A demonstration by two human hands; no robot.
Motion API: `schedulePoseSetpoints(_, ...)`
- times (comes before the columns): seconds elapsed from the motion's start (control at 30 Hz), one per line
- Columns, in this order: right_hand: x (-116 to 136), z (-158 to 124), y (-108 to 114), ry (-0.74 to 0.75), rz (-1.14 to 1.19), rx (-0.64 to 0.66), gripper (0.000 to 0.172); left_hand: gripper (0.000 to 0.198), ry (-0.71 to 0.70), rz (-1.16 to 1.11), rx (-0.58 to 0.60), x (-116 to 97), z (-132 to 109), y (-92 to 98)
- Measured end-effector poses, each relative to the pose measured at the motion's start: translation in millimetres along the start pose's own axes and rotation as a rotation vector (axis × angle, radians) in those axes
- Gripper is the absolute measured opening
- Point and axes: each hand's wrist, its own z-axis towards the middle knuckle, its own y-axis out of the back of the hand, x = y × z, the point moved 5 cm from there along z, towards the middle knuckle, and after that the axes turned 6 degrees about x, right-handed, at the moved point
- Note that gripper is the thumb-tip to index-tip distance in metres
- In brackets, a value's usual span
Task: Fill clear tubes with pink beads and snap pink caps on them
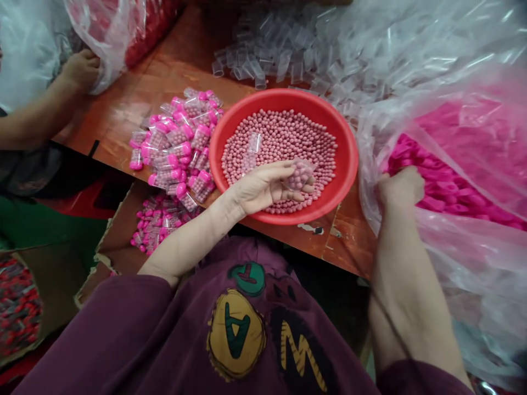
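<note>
My left hand (267, 186) is over the red basin (348, 164), its fingers closed around a clear plastic tube (300, 174) filled with pink beads. Round pink beads (288, 131) fill much of the basin, and an empty-looking clear tube (254, 144) lies on them. My right hand (401, 187) reaches into a clear plastic bag (373, 126) of bright pink caps (444, 186). Its fingertips are out of sight among the caps, so I cannot see what they hold.
Left of the basin is a heap of pink-capped bead tubes (177, 142); more lie in a cardboard box (119, 236) below. Clear empty tubes (284, 60) are piled behind the basin. At upper left, another person's hand (82, 71) is by a bag of red pieces (150, 33).
</note>
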Motion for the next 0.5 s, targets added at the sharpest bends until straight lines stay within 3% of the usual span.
schedulePoseSetpoints(0.13, 8, -3, 5, -0.115, -0.017, 0.039, 0.071, 0.015, 0.009, 0.025, -0.093, -1, -7, 9.6)
schedulePoseSetpoints(0.23, 7, 1, 13, -0.193, -0.03, 0.004, 0.083, 0.018, -0.016, -0.02, -0.074, -4, -9, 12.6)
schedulePoseSetpoints(0.37, 3, -9, 38, -0.206, 0.166, -0.265, 0.078, 0.019, -0.068, -0.037, -0.008, -5, -9, 16.0)
schedulePoseSetpoints(0.5, 12, -50, 63, 0.0, 0.418, -0.479, 0.07, 0.02, -0.147, -0.019, 0.002, -1, -5, 22.3)
